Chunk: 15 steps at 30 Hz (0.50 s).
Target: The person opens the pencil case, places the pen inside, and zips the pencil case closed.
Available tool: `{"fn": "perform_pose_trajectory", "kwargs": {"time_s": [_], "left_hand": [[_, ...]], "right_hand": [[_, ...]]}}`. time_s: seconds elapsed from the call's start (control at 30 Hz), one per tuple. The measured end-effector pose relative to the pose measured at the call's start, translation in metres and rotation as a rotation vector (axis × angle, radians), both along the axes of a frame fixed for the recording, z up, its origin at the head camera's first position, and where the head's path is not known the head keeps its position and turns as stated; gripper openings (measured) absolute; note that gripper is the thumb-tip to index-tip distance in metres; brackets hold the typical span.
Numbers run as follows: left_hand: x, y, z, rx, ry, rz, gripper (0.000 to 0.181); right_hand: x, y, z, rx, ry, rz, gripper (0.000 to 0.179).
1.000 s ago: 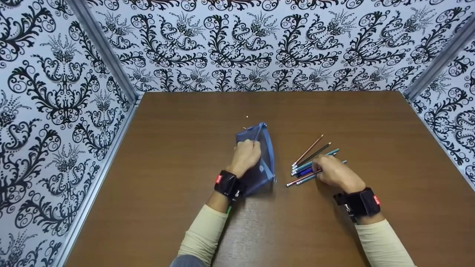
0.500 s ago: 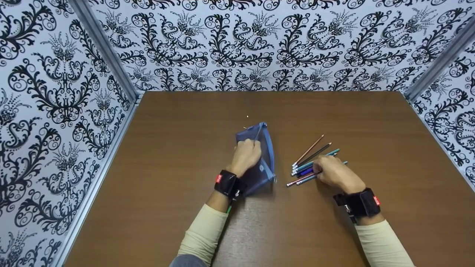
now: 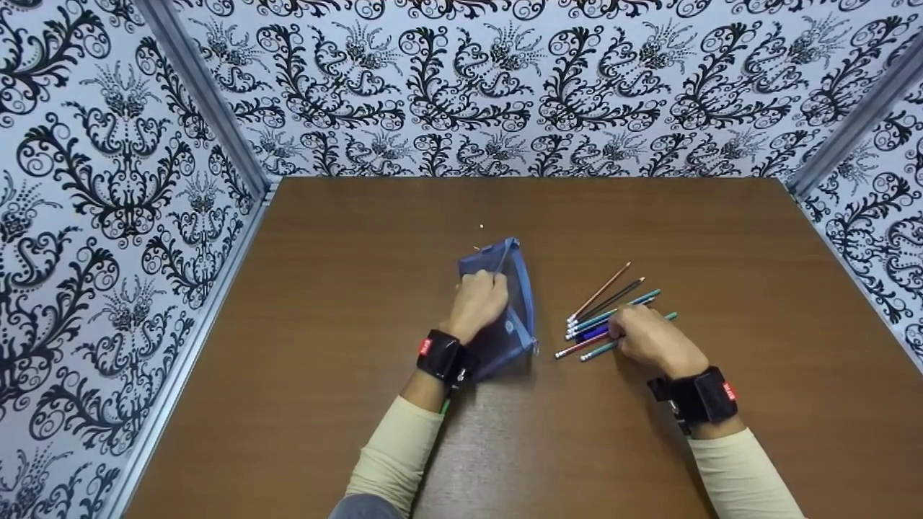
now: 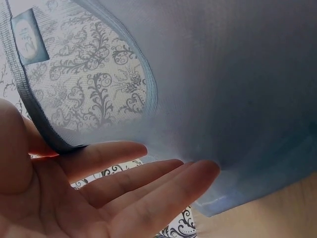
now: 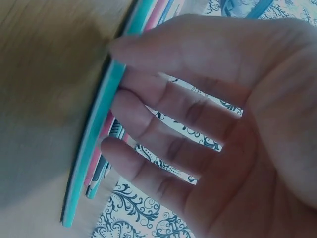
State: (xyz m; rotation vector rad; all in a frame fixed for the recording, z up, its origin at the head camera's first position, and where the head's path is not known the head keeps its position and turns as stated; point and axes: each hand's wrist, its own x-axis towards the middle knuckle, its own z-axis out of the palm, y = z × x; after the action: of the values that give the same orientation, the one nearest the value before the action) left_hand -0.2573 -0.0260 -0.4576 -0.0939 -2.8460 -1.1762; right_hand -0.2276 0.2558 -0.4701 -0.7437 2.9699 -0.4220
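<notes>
A blue see-through mesh zip pouch [image 3: 518,288] stands tilted on the table, its zip side facing right. My left hand [image 3: 481,306] holds its upper edge; in the left wrist view that dark edge band [image 4: 30,94] runs between thumb and index finger, the other fingers lying along the mesh. To its right lies a loose fan of pencils. My right hand [image 3: 655,339] pinches a teal pencil [image 5: 94,131] between thumb and fingertips at the near side of the fan. Beside it lie a red pencil [image 3: 577,347] and a dark blue pen [image 3: 593,333], partly hidden by the hand.
A copper-coloured pencil [image 3: 602,290] and a black pencil [image 3: 619,294] lie at the far side of the fan. A tiny white speck [image 3: 482,226] is behind the pouch. Patterned walls [image 3: 469,86] enclose the brown table [image 3: 346,288].
The teal pencil's white eraser end has shifted slightly right and now lies farther from the red pencil, which has turned a little. The left hand and pouch stay put.
</notes>
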Motion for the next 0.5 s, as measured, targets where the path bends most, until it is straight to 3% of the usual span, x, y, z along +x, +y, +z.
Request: {"fn": "perform_pose_trajectory", "kwargs": {"time_s": [0.23,0.5], "left_hand": [[-0.0001,-0.0002,0.0003,-0.007,0.016,-0.021,0.04],[-0.0006,0.0,0.0005,0.001,0.004,-0.012,0.039]], "right_hand": [[0.0017,-0.0011,-0.0061,0.03,0.123,0.006,0.033],[0.0011,-0.0018,-0.0078,0.042,0.135,-0.006,0.035]]}}
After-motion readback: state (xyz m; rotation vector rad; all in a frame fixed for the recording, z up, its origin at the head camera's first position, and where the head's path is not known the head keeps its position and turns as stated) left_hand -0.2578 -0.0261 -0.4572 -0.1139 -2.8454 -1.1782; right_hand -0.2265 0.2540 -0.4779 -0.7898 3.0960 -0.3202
